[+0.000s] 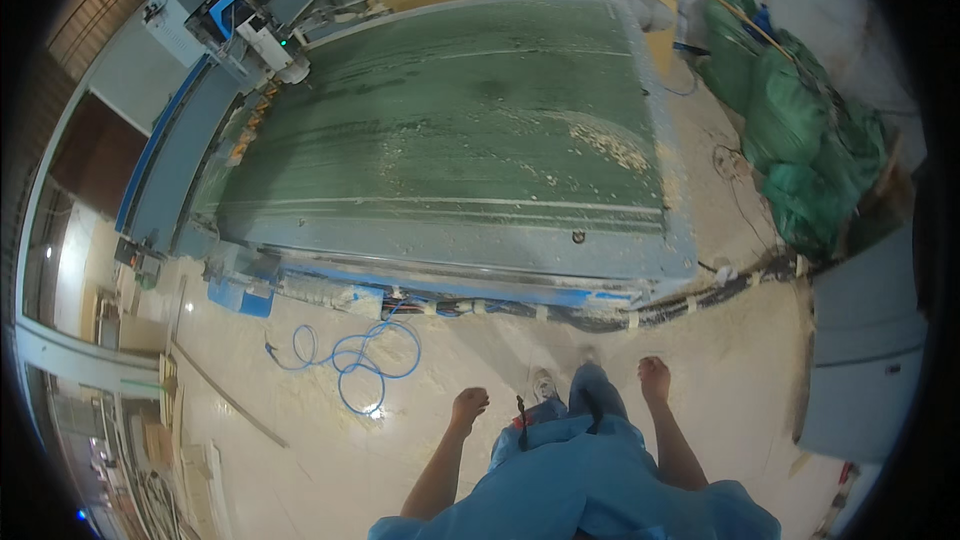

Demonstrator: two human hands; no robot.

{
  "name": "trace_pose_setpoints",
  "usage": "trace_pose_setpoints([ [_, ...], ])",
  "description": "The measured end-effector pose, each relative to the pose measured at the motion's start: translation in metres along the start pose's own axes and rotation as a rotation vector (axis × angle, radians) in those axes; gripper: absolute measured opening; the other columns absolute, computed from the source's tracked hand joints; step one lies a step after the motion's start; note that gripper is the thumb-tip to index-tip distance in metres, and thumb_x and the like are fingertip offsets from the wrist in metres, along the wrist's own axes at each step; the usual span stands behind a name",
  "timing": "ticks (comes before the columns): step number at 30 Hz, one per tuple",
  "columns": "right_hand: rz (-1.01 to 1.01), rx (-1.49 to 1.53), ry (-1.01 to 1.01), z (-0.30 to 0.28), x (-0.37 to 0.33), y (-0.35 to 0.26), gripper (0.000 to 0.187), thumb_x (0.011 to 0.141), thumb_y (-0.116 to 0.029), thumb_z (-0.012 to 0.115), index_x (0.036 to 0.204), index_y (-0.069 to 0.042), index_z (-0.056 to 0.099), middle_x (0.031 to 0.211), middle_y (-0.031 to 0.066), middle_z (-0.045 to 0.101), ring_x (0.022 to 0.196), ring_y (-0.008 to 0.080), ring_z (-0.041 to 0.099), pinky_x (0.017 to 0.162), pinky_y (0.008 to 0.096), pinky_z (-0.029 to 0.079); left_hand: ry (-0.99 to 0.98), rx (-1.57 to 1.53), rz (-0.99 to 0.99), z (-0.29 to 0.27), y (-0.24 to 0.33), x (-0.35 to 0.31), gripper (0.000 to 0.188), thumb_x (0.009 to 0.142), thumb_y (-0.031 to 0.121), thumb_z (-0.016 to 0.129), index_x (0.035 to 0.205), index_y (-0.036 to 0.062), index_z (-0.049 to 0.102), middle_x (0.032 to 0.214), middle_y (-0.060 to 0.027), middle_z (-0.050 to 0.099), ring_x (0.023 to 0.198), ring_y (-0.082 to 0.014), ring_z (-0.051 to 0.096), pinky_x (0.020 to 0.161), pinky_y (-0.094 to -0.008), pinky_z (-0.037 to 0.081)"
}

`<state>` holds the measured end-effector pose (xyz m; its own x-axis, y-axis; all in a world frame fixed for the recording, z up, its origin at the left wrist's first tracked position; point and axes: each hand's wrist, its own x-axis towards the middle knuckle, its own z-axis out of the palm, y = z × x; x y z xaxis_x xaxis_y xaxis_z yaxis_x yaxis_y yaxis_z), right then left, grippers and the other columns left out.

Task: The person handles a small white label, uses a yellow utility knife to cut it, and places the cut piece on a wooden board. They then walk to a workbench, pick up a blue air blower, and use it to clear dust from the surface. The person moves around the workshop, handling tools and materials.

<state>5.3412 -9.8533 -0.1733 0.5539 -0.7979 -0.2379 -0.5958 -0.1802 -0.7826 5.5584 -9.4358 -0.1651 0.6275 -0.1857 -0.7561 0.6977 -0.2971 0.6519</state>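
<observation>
My left hand (470, 408) hangs over the floor beside my body, its fingers loosely curled, with nothing showing in them. My right hand (654, 378) is held out on the other side, closed in the same loose way, and no object can be seen in it. Neither hand touches anything. Ahead of both stands a large flat machine bed (450, 130) with a green top, strewn with wood chips and dust. At its far left end sits a machine head (270, 48) with a small green light, on a grey and blue gantry (165, 150).
A coiled blue hose (380, 365) lies on the floor at left, near a long thin strip (228, 392). Cables (560, 314) run along the bed's base. Stuffed green sacks (785, 130) lean at the right, behind a grey cabinet (865, 350). Boards (195, 475) stand at lower left.
</observation>
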Motion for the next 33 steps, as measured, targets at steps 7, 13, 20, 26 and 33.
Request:
trace_pose_setpoints([
  [7,-0.412,-0.03,0.101,-0.024,0.176,-0.165,0.024,0.097,-0.015,0.06,0.117,-0.002,0.063,0.117,0.0195,0.065,0.104,0.0408,0.063,0.089,0.0473,0.051,0.084,0.013,0.082,0.06,0.066,0.02,0.028,0.093,0.021,0.066,0.116,0.0044,0.068,0.1,-0.0064,0.071,0.09,-0.0173,0.069,0.077,-0.0318,0.054],
  [13,-0.537,-0.409,0.039,0.0,0.296,-0.2,0.045,0.1,-0.023,0.056,0.141,-0.007,0.05,0.149,0.0228,0.043,0.137,0.0421,0.041,0.11,0.0528,0.038,0.239,0.01,-0.248,0.085,0.018,0.0,0.028,0.091,0.02,0.068,0.114,0.0047,0.068,0.098,-0.0068,0.071,0.087,-0.0159,0.069,0.074,-0.0299,0.053],
  [20,-0.645,-0.682,0.024,0.036,0.326,-0.168,0.055,0.103,-0.03,0.049,0.151,-0.005,0.039,0.158,0.0209,0.032,0.145,0.0401,0.031,0.119,0.0528,0.026,0.413,-0.282,-0.336,0.119,0.006,-0.045,0.03,0.093,0.02,0.067,0.118,0.005,0.064,0.096,-0.0056,0.07,0.087,-0.0158,0.068,0.079,-0.0319,0.053],
  [26,-0.706,-0.666,0.108,0.04,0.324,-0.165,0.054,0.103,-0.028,0.047,0.15,-0.004,0.04,0.156,0.0208,0.035,0.144,0.0396,0.033,0.12,0.0528,0.024,0.415,-0.369,-0.367,0.149,0.009,-0.053,0.031,0.094,0.023,0.068,0.119,0.0057,0.064,0.097,-0.0053,0.071,0.088,-0.0157,0.069,0.079,-0.0318,0.053],
  [33,-0.703,-0.614,0.099,0.039,0.322,-0.174,0.054,0.101,-0.027,0.049,0.148,-0.002,0.042,0.157,0.0208,0.034,0.146,0.0379,0.029,0.119,0.0545,0.023,0.369,-0.37,-0.365,0.162,0.03,-0.023,0.031,0.094,0.024,0.069,0.119,0.0057,0.063,0.097,-0.0049,0.07,0.088,-0.0152,0.068,0.08,-0.0305,0.053],
])
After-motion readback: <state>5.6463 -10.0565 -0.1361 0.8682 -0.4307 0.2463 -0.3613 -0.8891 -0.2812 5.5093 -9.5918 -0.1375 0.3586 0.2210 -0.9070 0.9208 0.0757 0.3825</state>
